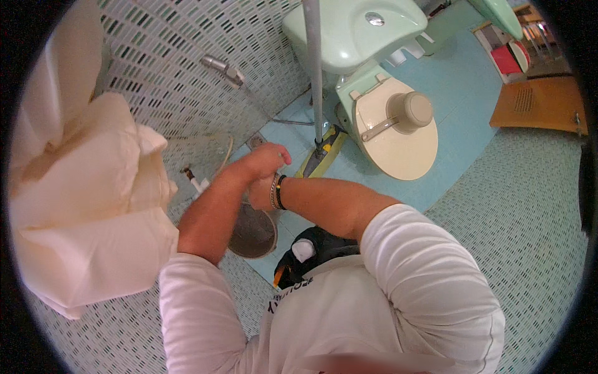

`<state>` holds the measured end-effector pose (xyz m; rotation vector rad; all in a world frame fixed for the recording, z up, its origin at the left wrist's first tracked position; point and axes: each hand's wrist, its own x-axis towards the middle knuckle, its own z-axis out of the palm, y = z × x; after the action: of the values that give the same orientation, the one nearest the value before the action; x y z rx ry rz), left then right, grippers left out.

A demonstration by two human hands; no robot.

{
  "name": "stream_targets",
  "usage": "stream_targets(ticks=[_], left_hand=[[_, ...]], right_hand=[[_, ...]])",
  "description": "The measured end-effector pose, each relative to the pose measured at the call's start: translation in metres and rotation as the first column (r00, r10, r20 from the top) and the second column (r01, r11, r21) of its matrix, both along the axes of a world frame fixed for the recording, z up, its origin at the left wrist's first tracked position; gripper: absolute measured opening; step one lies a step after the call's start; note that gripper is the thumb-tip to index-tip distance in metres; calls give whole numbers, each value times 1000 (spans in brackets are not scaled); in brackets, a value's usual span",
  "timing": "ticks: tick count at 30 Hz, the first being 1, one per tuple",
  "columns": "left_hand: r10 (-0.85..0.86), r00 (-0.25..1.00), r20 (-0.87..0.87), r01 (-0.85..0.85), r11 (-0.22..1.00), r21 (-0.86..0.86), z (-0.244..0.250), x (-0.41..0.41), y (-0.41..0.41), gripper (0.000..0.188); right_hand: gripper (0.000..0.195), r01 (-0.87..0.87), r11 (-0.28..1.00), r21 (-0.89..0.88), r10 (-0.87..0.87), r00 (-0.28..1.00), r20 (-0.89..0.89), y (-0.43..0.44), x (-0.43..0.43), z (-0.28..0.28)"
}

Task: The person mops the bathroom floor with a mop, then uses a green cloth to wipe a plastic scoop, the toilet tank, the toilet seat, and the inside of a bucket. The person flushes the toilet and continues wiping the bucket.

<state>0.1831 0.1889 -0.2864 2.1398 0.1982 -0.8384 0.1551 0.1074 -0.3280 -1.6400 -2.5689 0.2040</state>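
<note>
My left hand [268,160] and my right hand [260,194] meet in front of me, above the rim of a dark bucket [256,231] on the floor. The left fingers are curled. Part of the right hand is hidden behind my left forearm, and a chain and a beaded bracelet [279,192] circle that wrist. Whether either hand holds anything cannot be made out. Just beyond them stands a flat mop, its grey pole [315,79] upright and its yellow-green head [321,154] on the blue tiles.
A toilet [355,32] has a beige dipper [411,112] on its closed lid [406,154]. A spray nozzle [222,68] hangs on the tiled wall. Cream fabric [103,210] hangs at left. A pipe fitting [194,180] juts near my left forearm. An orange-brown door [537,105] is at right.
</note>
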Motion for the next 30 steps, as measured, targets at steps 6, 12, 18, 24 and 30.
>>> stream_targets(ticks=[6,12,18,24,30], left_hand=[[-220,975,30,175,845,505,-51,-5,-35,18],[540,681,-494,-721,381,-578,23,0,1,30],[509,738,-443,-602,201,-773,108,31,-37,43],[267,930,251,-232,959,-162,147,120,-90,30],[-228,545,807,-89,941,326,175,195,-142,24]], right_hand=[[36,256,917,-305,-395,678,-620,-20,-11,-53],[46,207,969,136,-166,950,-263,-92,72,87],[30,888,449,98,-561,366,-742,-160,163,147],[45,600,209,-772,-521,-600,-607,-232,274,180],[41,445,599,-666,102,-867,-488,-278,357,198]])
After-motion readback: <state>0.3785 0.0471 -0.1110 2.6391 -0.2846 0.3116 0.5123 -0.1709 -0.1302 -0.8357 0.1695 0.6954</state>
